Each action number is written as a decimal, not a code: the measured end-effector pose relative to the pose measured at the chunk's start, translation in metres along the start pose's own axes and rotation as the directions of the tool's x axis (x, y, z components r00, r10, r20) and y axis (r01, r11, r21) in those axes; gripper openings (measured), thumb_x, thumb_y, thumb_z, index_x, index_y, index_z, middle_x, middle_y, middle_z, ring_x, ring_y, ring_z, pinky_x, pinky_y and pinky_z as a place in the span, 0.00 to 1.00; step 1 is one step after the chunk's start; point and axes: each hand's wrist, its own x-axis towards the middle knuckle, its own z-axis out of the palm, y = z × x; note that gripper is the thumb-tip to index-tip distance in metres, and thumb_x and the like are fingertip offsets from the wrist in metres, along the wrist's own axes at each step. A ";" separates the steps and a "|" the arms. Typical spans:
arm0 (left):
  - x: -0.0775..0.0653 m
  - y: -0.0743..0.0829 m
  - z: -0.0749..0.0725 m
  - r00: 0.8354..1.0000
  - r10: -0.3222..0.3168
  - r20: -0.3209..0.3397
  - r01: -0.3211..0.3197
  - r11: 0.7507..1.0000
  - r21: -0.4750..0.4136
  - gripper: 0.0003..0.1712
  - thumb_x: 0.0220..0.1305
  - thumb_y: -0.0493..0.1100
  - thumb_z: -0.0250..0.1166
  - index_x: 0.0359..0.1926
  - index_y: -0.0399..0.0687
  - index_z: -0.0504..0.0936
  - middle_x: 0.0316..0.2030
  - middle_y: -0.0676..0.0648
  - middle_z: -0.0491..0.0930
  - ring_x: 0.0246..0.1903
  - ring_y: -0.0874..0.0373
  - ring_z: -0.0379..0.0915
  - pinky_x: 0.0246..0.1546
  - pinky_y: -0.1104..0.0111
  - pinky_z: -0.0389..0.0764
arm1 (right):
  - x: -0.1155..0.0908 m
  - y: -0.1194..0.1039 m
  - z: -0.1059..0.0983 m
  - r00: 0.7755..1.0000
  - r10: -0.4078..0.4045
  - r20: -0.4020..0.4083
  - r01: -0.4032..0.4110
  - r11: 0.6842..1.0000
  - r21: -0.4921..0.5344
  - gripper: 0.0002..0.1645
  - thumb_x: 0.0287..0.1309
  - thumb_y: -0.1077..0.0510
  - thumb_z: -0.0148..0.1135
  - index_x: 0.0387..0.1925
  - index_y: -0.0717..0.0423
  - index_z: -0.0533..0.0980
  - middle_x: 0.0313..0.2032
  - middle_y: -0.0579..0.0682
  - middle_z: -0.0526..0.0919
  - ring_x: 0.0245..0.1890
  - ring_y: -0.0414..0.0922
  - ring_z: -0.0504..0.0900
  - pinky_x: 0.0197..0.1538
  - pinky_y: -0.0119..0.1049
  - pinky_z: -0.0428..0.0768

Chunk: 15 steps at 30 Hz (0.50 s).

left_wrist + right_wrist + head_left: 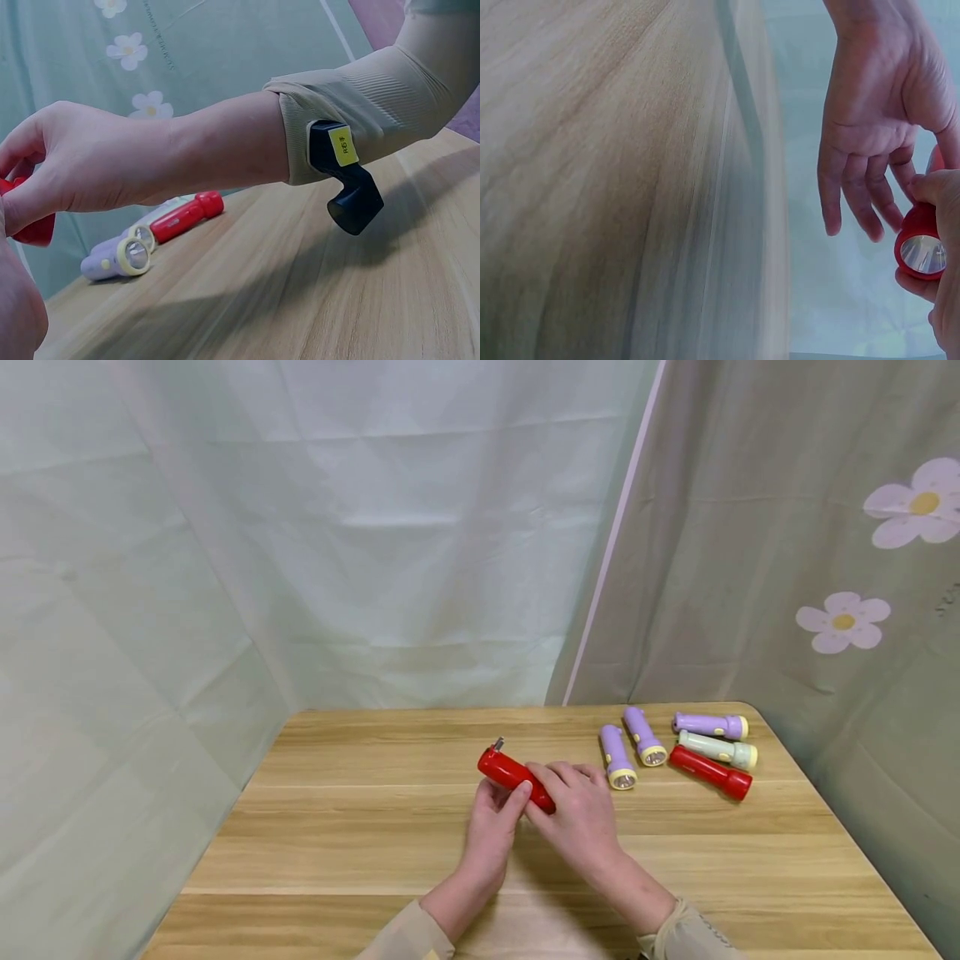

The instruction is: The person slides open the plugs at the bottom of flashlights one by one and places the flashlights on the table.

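Note:
Both hands hold a red flashlight (504,770) above the middle of the table, tilted with its tail toward the far left. Small metal prongs (498,744) stick up from that tail end. My right hand (577,814) grips the head end; its lens (922,255) shows in the right wrist view. My left hand (491,831) pinches the body, its thumb along the near side. The left hand's other fingers (855,187) hang extended in the right wrist view. In the left wrist view, the right hand (90,161) covers most of the red flashlight.
Right of the hands lie purple flashlights (615,756) (643,735) (708,725), a pale green flashlight (716,748) and another red flashlight (708,772). They rest on a wooden table (337,843). Hanging curtains (420,568) surround its back and sides.

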 end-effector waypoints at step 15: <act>0.001 0.003 -0.007 1.000 0.020 0.003 -0.020 1.000 0.006 0.41 0.68 0.48 0.71 0.74 0.47 0.59 0.66 0.42 0.71 0.64 0.49 0.69 0.64 0.62 0.73 | -0.002 -0.003 -0.001 0.995 0.049 0.090 -0.051 0.998 0.026 0.34 0.54 0.43 0.74 0.61 0.51 0.81 0.48 0.48 0.87 0.47 0.45 0.84 0.63 0.55 0.69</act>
